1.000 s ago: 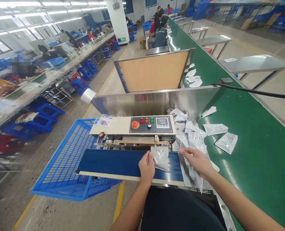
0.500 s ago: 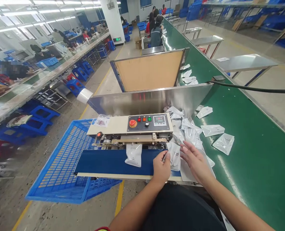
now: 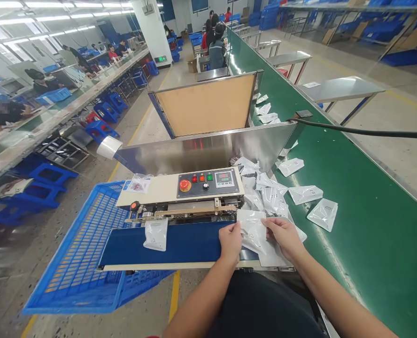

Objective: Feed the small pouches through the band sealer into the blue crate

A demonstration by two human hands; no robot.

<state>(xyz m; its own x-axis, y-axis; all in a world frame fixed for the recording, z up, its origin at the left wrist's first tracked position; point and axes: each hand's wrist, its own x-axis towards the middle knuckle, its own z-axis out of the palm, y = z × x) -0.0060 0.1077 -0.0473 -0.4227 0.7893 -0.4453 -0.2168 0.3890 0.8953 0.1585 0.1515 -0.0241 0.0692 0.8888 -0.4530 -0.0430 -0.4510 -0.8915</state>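
Between my two hands is a white pouch (image 3: 253, 231), its top edge toward the sealing machine. My left hand (image 3: 230, 241) pinches its left side, and my right hand (image 3: 285, 238) pinches its upper right corner. Just left of them runs the blue belt (image 3: 194, 244) of the band sealer (image 3: 152, 190). Another white pouch (image 3: 156, 234) hangs from the sealer's jaws over the belt, farther left. Close behind my hands lies a heap of white pouches (image 3: 274, 199), partly covered by the held one.
A blue plastic crate (image 3: 71, 307) stands below the belt's left end. To the right, a green conveyor (image 3: 363, 225) carries several loose pouches. A metal panel (image 3: 201, 152) rises behind the sealer, and a black cable (image 3: 363, 131) crosses the conveyor. People sit farther back.
My right hand has closed on the pouch's right corner, where its fingers were apart before. The pouch in the sealer has travelled left along the belt. The whole view has shifted slightly.
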